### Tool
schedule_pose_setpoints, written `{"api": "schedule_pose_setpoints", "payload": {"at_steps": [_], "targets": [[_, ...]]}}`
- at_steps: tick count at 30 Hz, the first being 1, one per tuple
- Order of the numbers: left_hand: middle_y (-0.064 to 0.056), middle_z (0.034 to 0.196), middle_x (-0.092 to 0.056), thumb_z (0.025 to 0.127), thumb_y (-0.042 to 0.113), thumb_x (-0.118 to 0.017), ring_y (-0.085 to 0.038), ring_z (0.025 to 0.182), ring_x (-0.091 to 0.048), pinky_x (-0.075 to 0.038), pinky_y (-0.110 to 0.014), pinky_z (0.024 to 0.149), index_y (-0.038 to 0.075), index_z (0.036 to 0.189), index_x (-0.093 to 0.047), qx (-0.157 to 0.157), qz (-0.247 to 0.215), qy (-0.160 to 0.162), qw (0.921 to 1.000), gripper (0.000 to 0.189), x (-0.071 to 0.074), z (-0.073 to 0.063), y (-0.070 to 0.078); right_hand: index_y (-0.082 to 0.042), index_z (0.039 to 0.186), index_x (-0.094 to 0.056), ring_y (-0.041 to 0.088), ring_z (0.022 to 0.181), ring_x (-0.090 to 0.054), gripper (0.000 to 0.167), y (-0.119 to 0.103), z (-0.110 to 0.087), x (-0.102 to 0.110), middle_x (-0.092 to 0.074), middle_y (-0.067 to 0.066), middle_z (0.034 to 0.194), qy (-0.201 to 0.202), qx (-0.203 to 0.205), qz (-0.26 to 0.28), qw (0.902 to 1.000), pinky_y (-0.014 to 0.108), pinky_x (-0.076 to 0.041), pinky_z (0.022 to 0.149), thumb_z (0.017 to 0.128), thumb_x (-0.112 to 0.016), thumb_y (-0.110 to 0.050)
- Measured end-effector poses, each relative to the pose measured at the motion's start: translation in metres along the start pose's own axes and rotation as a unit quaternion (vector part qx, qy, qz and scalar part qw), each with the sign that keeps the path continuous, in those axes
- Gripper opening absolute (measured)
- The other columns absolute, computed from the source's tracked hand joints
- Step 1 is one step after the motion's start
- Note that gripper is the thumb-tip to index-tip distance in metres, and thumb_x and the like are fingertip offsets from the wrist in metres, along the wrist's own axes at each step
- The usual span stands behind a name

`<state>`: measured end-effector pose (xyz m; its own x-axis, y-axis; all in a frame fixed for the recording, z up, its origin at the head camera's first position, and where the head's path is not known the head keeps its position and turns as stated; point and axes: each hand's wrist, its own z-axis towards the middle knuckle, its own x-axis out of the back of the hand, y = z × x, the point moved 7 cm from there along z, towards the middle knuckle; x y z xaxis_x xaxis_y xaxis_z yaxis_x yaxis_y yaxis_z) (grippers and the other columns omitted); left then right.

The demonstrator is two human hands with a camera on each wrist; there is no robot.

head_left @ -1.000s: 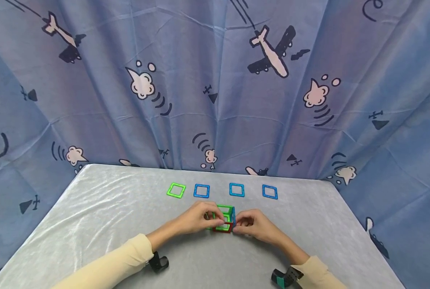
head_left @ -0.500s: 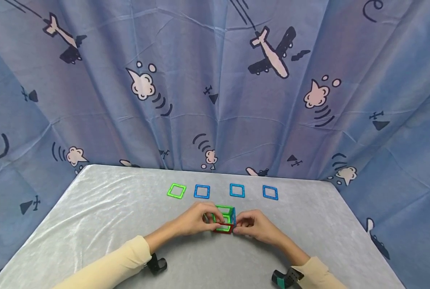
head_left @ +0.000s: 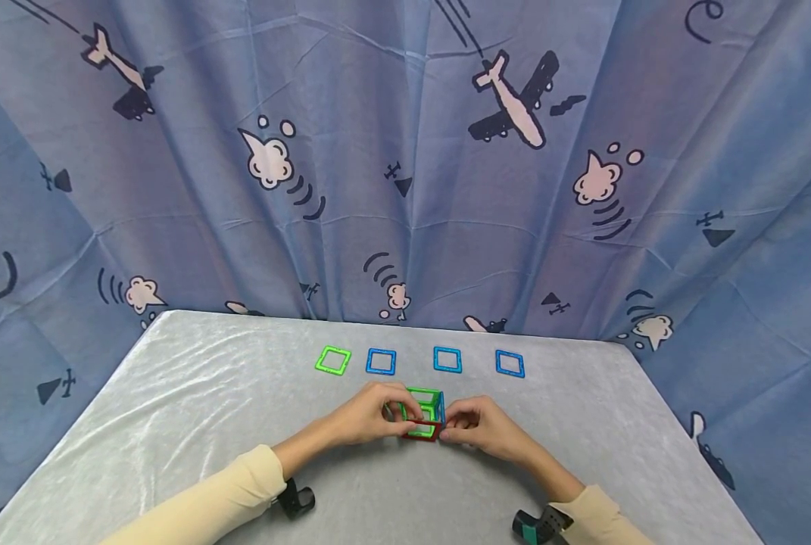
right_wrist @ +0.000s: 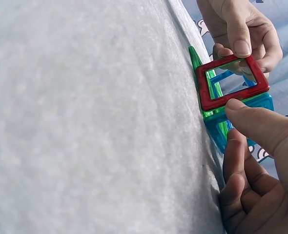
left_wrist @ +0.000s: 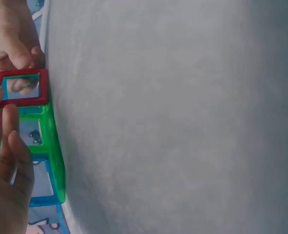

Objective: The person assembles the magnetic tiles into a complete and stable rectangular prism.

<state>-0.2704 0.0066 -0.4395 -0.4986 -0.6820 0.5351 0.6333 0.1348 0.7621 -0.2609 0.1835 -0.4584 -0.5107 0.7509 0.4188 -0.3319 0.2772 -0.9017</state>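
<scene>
A small box of square magnetic tiles stands on the grey cloth, with green tiles (head_left: 427,390) at the back and bottom. On its near side a red magnetic tile (right_wrist: 202,87) leans at a tilt. My left hand (head_left: 371,412) pinches the upper edge of this red tile, thumb in front and fingers behind. The box's right wall is a blue magnetic tile (head_left: 442,407). My right hand (head_left: 483,425) holds that wall by the near corner: its thumb touches the edge where red meets blue, and its bent fingers lie against the outer side. Fingers partly hide the box's left side.
Behind the box lie a loose green tile (head_left: 333,360) and three loose blue tiles, the nearest to it being a blue tile (head_left: 381,362). A patterned curtain (head_left: 405,189) hangs behind the table (head_left: 173,393). Both wrists carry black camera mounts.
My left hand has lowered slightly toward me, and the red tile's upper edge has tipped outward with it. The right hand stays almost still. Over the last half second hardly anything has moved.
</scene>
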Motion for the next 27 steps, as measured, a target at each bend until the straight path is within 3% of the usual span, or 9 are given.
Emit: {"api": "schedule_pose_setpoints", "payload": {"at_steps": [6,13,20,27], "targets": [[0.009,0.093,-0.065,0.087,0.004,-0.082,-0.003,0.074,-0.065,-0.055,-0.024,0.061,0.015,0.1,-0.075,-0.008,0.0,0.004,1.0,0.018,0.0,-0.001,0.0,-0.001,0.097,-0.075,0.008,0.063,-0.054,0.009,0.001,0.0,0.0,-0.067,0.009,0.078,0.001,-0.001,-0.002,1.0,0.022,-0.045,0.052,0.089,-0.078,-0.001],[0.0,0.098,-0.066,0.086,0.003,-0.083,-0.006,0.075,-0.066,-0.055,-0.025,0.061,0.004,0.105,-0.072,-0.004,-0.016,0.004,0.9999,0.022,0.005,-0.006,-0.001,-0.002,0.097,-0.075,0.008,0.063,-0.053,0.008,0.001,0.0,0.0,-0.066,0.008,0.078,0.003,-0.008,-0.001,1.0,0.021,-0.044,0.051,0.089,-0.078,-0.003],[-0.006,0.098,-0.068,0.086,0.006,-0.083,-0.007,0.077,-0.066,-0.056,-0.028,0.062,0.005,0.107,-0.072,0.017,-0.013,0.005,0.9998,0.023,0.02,-0.019,-0.005,-0.002,0.097,-0.076,0.008,0.064,-0.053,0.009,0.003,0.001,0.0,-0.068,0.01,0.081,0.004,-0.015,0.0,0.9999,0.022,-0.044,0.052,0.089,-0.078,-0.003],[0.003,0.092,-0.067,0.088,0.012,-0.082,-0.009,0.075,-0.066,-0.054,-0.028,0.061,0.007,0.105,-0.073,0.019,0.006,0.02,0.9996,0.02,0.04,-0.035,-0.007,-0.005,0.098,-0.076,0.007,0.064,-0.054,0.008,0.005,0.0,0.001,-0.068,0.008,0.083,0.006,-0.022,-0.014,0.9996,0.021,-0.044,0.052,0.09,-0.078,-0.005]]}}
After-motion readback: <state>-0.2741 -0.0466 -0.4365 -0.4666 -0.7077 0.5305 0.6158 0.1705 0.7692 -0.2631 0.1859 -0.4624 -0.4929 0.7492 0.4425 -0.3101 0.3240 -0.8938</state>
